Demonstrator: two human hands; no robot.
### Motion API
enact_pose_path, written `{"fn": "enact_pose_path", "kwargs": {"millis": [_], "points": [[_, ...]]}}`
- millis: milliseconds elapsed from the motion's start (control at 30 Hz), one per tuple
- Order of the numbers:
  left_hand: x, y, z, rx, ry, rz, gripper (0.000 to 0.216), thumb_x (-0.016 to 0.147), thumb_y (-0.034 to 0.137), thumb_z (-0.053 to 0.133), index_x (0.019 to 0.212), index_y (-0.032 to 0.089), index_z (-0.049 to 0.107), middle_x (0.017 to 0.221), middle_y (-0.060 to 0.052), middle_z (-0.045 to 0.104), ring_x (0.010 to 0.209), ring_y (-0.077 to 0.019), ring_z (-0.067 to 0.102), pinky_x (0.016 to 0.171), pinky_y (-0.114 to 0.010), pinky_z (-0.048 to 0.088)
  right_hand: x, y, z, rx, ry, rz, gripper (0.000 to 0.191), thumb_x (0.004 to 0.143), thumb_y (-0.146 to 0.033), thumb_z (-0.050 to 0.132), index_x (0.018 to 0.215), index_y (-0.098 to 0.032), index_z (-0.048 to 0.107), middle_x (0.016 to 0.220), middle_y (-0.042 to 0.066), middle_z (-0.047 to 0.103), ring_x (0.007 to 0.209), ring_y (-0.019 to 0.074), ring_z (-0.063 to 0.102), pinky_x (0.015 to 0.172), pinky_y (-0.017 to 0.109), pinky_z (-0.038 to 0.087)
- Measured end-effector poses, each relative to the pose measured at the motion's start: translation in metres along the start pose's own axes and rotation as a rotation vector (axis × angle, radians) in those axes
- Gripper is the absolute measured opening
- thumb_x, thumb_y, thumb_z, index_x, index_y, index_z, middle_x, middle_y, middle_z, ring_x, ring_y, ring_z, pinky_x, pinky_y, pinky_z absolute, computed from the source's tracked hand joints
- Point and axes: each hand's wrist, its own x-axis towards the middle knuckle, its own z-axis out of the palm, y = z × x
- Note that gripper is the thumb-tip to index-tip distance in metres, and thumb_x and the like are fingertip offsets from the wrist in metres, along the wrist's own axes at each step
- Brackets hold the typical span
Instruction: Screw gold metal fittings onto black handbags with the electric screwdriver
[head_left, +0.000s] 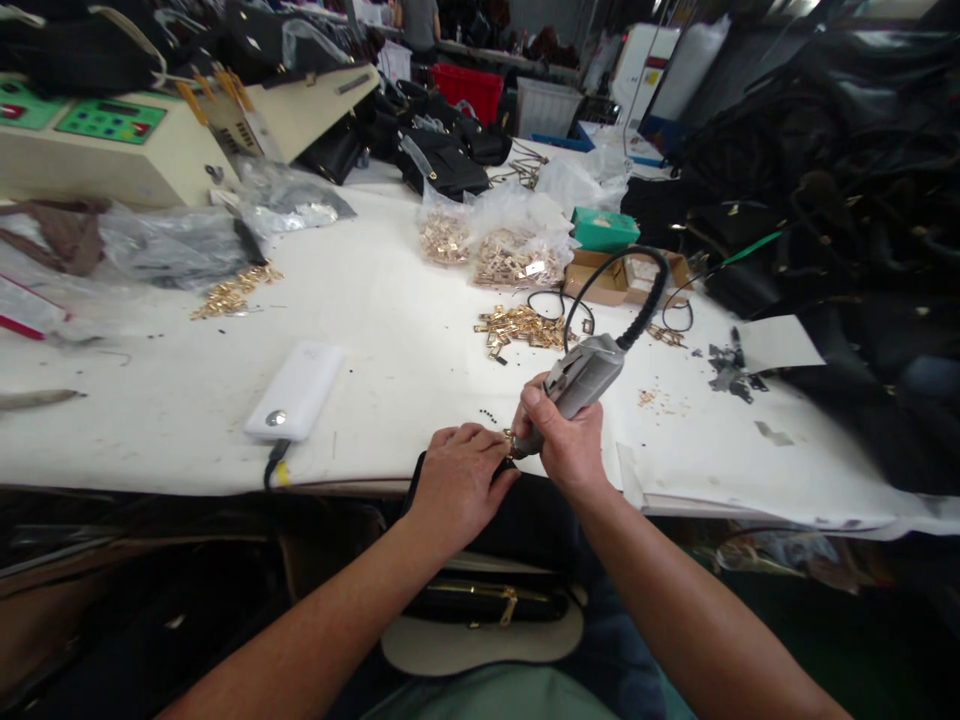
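At the near edge of the counter [397, 370], my right hand [576, 450] clenches the tilted grey tool [589, 375], which could skid off the gold fitting [509, 438] into my left hand [461, 475], whose grip I can't tell.

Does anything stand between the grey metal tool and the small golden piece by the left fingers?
Nothing visible does. The grey metal tool, in the right grip, has its tip at the golden piece; whether they touch is unclear. The left grip lies alongside, not between.
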Motion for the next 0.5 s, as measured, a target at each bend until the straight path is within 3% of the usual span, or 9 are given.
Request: {"fn": "enact_pose_path", "kwargs": {"millis": [500], "points": [[-0.002, 0.000, 0.000, -0.007, 0.013, 0.009, 0.018, 0.098, 0.032, 0.061, 0.113, 0.028, 0.070, 0.119, 0.000, 0.073, 0.116, -0.0251, 0.060, 0.095, -0.048, 0.043, 0.003, -0.009, 0.000, 0.009, 0.064, -0.039, 0.036, 0.078, -0.052, 0.078, 0.078, -0.019, 0.062, 0.050, -0.003, 0.058, 0.039, 0.0130, 0.051, 0.038, 0.025, 0.045]]}}
